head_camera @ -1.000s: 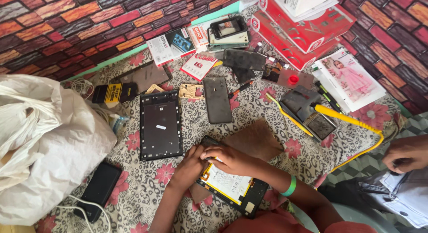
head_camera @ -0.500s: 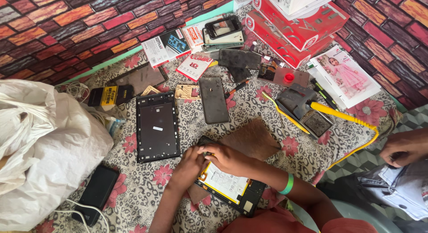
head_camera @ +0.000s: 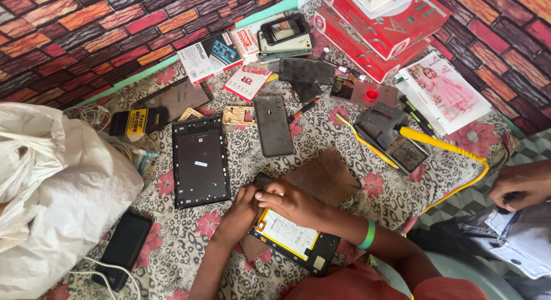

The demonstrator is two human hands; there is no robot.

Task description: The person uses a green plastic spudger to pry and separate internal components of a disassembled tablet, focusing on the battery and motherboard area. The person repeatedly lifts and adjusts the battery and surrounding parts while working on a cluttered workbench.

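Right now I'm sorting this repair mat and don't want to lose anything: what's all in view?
Opened tablet: one, black with white battery, under the hands.
Tablet frame: one, black, left of centre.
Phone: one, dark grey, face down, centre.
Black phone: one, lower left.
Brown pad: one, beside the hands.
Plastic bag: one, white, left.
Red boxes: stacked, top right.
Yellow cable: one, right.
Another person's hand: right edge.
Left hand, right hand: on the opened tablet's upper edge; green wristband on the right.
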